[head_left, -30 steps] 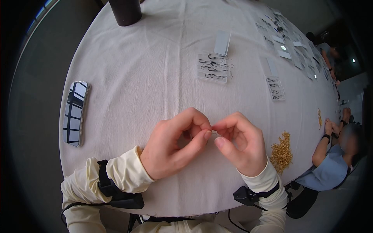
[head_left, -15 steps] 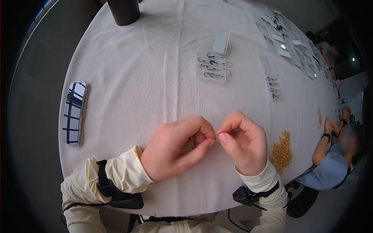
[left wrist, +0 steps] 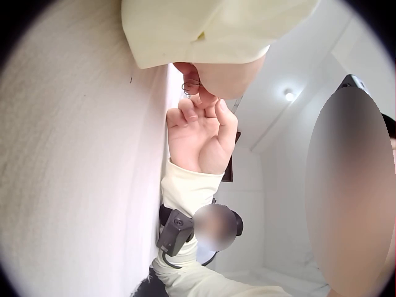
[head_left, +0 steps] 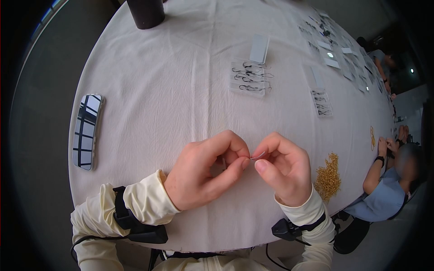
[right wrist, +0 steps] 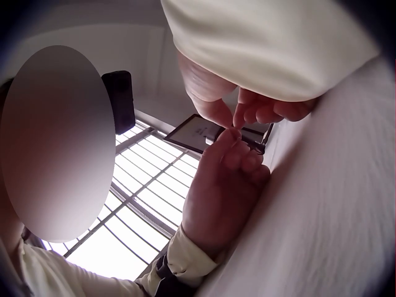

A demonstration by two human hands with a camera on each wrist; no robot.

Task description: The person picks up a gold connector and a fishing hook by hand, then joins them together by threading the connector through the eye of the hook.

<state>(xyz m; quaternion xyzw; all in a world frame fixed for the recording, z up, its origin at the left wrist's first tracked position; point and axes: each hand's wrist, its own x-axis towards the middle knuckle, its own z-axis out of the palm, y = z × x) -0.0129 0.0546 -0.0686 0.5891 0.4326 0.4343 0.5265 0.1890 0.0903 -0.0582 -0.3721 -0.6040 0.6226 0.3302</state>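
Note:
Near the front of the table the left hand [head_left: 205, 174] pinches a thin, pale piece [head_left: 258, 156] between thumb and forefinger. Its other end lies at the curled forefinger and thumb of the right hand [head_left: 287, 169], and the fingertips of both hands almost meet. A dark, thin hook [right wrist: 258, 148] shows by the left hand's lower fingers in the right wrist view; dark curved wire [left wrist: 190, 86] also shows there in the left wrist view. What the piece is cannot be told. A clear box of dark hooks [head_left: 247, 86] lies beyond the hands.
A pile of small gold pieces [head_left: 327, 178] lies right of the right hand. Farther right are a second clear box [head_left: 321, 104] and a yellow loop [head_left: 372, 137]. A phone [head_left: 87, 133] lies far left, a dark container [head_left: 147, 13] at the back. Other people sit at right.
The hands have shifted slightly, and a pale thin piece now shows between their fingertips, where half a second ago it was hardly visible. The boxes, pile and phone stay where they were.

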